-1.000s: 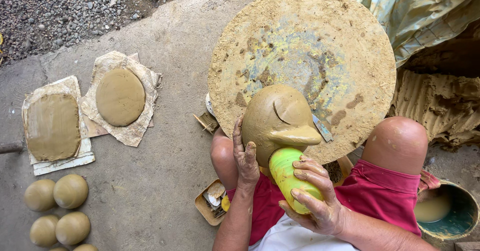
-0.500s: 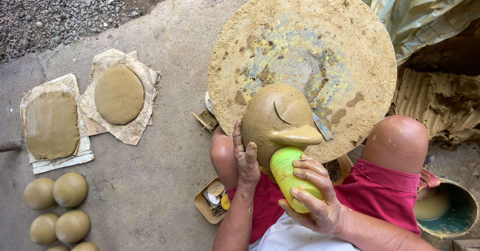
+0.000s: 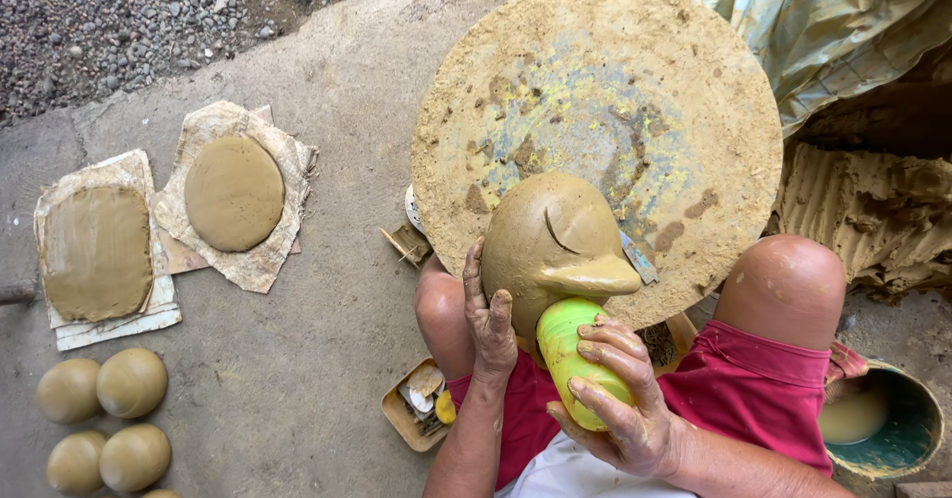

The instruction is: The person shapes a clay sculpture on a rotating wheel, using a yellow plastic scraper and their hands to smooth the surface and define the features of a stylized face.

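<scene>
Clay duck head (image 3: 555, 245) propped between knees against round board (image 3: 694, 81) | left hand (image 3: 491, 324) flat on its side, fingers apart | right hand (image 3: 615, 399) clamped round green bottle (image 3: 575, 359) | risk: hard pressing could dent soft clay

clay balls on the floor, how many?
4 whole: two side by side, ball and ball, then two below, ball and ball. A fifth sliver shows at the bottom edge; more may lie out of frame.

One head-worn camera looks steeply down, close over the person's lap and the concrete floor (image 3: 297, 359) beyond.
</scene>
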